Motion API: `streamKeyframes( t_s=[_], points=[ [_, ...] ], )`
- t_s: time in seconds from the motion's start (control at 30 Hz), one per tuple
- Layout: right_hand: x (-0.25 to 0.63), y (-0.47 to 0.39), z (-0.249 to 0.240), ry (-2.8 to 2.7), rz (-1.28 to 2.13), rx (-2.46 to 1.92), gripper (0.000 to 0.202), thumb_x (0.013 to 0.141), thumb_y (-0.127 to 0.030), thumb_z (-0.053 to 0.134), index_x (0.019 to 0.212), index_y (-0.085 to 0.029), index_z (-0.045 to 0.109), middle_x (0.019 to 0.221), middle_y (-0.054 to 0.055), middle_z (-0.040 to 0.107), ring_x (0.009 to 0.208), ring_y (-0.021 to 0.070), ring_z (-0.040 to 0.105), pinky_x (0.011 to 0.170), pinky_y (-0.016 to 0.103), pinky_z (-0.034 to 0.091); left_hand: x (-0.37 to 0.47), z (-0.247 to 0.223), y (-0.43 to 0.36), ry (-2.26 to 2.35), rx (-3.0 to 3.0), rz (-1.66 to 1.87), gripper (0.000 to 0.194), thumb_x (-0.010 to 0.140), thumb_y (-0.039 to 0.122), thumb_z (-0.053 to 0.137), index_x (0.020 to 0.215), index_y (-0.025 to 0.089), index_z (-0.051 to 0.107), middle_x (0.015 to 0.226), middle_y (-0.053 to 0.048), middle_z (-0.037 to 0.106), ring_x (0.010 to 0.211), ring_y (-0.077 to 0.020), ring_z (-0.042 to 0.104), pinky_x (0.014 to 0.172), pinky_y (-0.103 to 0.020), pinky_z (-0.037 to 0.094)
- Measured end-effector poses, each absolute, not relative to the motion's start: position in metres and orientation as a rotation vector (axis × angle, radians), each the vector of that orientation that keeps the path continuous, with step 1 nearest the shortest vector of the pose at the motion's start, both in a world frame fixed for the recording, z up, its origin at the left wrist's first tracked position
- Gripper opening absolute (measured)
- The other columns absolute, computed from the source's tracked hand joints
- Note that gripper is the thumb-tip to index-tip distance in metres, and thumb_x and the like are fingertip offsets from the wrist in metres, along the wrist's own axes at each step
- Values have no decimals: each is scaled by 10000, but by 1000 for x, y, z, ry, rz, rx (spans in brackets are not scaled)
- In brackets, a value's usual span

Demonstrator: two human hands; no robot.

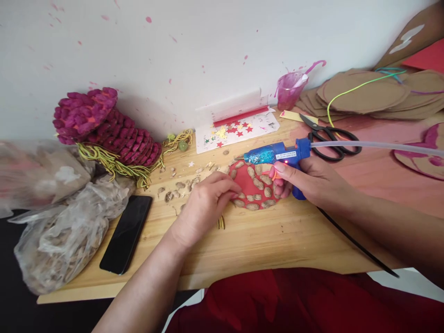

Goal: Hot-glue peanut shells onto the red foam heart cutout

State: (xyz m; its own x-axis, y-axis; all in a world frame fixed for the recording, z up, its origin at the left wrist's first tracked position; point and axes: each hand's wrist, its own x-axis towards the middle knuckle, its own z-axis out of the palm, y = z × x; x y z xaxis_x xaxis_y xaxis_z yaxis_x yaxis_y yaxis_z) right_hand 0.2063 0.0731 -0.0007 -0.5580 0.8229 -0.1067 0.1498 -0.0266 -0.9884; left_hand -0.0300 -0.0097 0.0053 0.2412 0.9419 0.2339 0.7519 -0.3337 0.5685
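My right hand (305, 178) grips a blue hot glue gun (277, 153), its nozzle pointing left and a long clear glue stick (374, 147) running out of its back. Under the gun lies a red disc (247, 181) with peanuts (257, 183) set around its edge and inward. At the disc's left side is my left hand (211, 194), thumb and fingers pinched together over a peanut near the rim. Whether that peanut is held or only touched is hidden by the fingers. Loose peanuts and shell bits (180, 186) are scattered to the left.
Bags of peanuts (65, 236) and a black phone (126, 233) occupy the left. Behind them leans a stack of magenta peanut-covered discs (118, 134) with yellow yarn. Paper with star stickers (239, 132), a pink cup (290, 90), black scissors (335, 138) and cardboard discs (364, 92) line the back.
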Motion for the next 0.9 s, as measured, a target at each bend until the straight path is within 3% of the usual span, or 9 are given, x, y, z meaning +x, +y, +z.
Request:
streamKeyframes(
  t_s=[0.13, 0.53, 0.8, 0.9],
  points=[
    [205, 72, 3, -1684, 1660, -1013, 410, 899, -537, 617, 687, -186, 619, 634, 16, 657, 573, 133, 646, 546, 249, 529, -32, 9, -8, 1560, 2087, 790, 300, 873, 14, 576, 1045, 214, 719, 1015, -36, 703, 941, -148, 655, 856, -294, 519],
    [204, 73, 6, -1640, 1662, -1029, 417, 886, -541, 630, 686, -175, 625, 637, 21, 650, 572, 132, 636, 547, 254, 533, -35, -4, -6, 1724, 1807, 973, 135, 846, 161, 672, 973, 196, 702, 899, -30, 711, 789, -150, 674, 722, -293, 561],
    [202, 72, 9, -1601, 1680, -1056, 410, 881, -539, 637, 681, -182, 619, 617, 21, 652, 559, 130, 629, 542, 249, 529, -24, -5, -10, 1728, 1761, 912, 312, 755, 306, 814, 1001, 191, 661, 856, -19, 675, 698, -127, 618, 619, -254, 525],
    [202, 73, 9, -1608, 1674, -1070, 417, 871, -548, 645, 675, -182, 609, 612, 22, 655, 559, 135, 633, 544, 253, 525, -22, -7, -11, 1739, 1793, 882, 291, 756, 314, 814, 956, 188, 645, 843, -14, 658, 662, -115, 586, 590, -243, 496]
  ],
)
